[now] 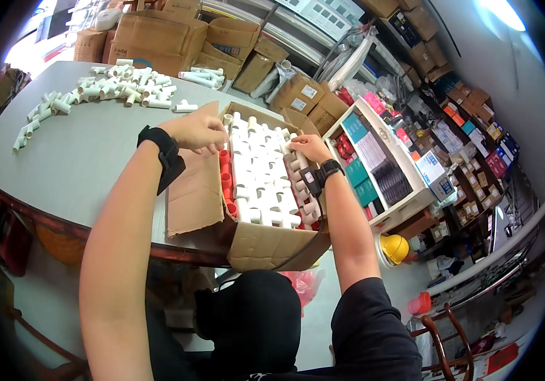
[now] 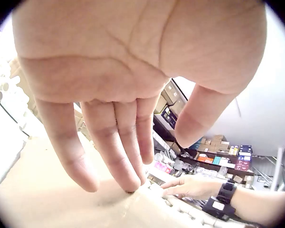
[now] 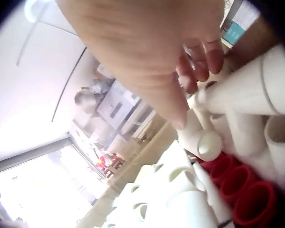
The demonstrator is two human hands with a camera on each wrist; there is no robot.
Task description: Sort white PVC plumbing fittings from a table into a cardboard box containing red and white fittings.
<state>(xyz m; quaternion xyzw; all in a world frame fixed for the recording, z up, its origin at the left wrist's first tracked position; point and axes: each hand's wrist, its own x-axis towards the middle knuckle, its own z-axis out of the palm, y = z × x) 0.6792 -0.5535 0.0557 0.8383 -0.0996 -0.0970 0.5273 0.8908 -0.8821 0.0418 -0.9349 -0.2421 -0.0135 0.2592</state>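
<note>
Grey tabletop (image 1: 75,155), cardboard box (image 1: 266,244); left hand (image 1: 194,132), fingers partly apart; right hand (image 1: 312,148), fingers clamped on white tubular fitting (image 3: 201,140).

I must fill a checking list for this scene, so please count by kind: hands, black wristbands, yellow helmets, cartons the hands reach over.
Left hand and right hand: 2
Black wristbands: 2
Yellow helmet: 1
Carton: 1
Total: 6

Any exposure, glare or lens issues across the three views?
Head: strong fisheye, dark vignetted corners, ceiling lamp flaring top right. Left wrist: cardboard washed out below the left hand. Right wrist: bright opening blown out lower left, nearest white fittings nearly clipped, background soft.
</note>
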